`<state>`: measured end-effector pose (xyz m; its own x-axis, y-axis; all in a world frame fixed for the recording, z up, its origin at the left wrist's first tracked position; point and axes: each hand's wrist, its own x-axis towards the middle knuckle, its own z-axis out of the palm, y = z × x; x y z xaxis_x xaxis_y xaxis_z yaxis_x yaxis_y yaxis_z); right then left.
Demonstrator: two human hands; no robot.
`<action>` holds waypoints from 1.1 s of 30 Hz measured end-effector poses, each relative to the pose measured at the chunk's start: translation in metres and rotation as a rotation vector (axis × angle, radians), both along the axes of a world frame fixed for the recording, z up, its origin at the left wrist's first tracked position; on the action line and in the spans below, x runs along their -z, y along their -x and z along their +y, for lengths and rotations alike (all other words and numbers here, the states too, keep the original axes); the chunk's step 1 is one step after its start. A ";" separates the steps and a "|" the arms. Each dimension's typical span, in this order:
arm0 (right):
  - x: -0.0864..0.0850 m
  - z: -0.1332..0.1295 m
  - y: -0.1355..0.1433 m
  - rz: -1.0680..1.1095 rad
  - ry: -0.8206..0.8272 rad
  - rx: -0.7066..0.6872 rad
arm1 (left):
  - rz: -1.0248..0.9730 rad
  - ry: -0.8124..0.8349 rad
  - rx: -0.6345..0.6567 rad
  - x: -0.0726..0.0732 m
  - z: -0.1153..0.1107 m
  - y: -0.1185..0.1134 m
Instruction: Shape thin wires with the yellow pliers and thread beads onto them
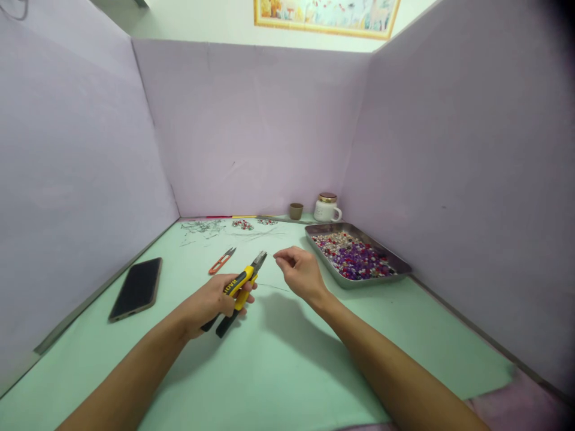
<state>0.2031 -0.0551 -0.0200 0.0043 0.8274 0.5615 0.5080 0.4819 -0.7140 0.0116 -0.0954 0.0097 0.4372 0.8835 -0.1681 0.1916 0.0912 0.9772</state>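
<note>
My left hand (220,302) is wrapped round yellow-and-black pliers (245,281), their metal jaws pointing up and to the right. Just right of the jaws, my right hand (299,269) is closed in a pinch, thumb against forefinger. Whatever the pinch holds is too small to make out. A thin wire (274,287) lies on the green table top between the two hands. Beyond the left hand rest small orange-handled thread snips (222,261).
At right stands a metal tray (330,274) of purple, red and pale beads. A phone (136,288) lies at left. Behind are wire pieces (202,227), beaded pieces (243,224), a small brown cup (296,211) and a lidded white mug (326,209). Pale panels enclose three sides.
</note>
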 end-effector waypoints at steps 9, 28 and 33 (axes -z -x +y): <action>0.000 -0.001 0.000 -0.022 -0.017 0.008 | -0.011 0.006 0.031 0.001 0.001 0.004; 0.002 0.000 0.002 -0.048 -0.040 0.002 | -0.011 -0.028 -0.032 0.004 0.004 0.003; 0.003 0.000 0.002 0.011 -0.002 -0.015 | -0.085 0.012 -0.017 0.003 0.003 0.003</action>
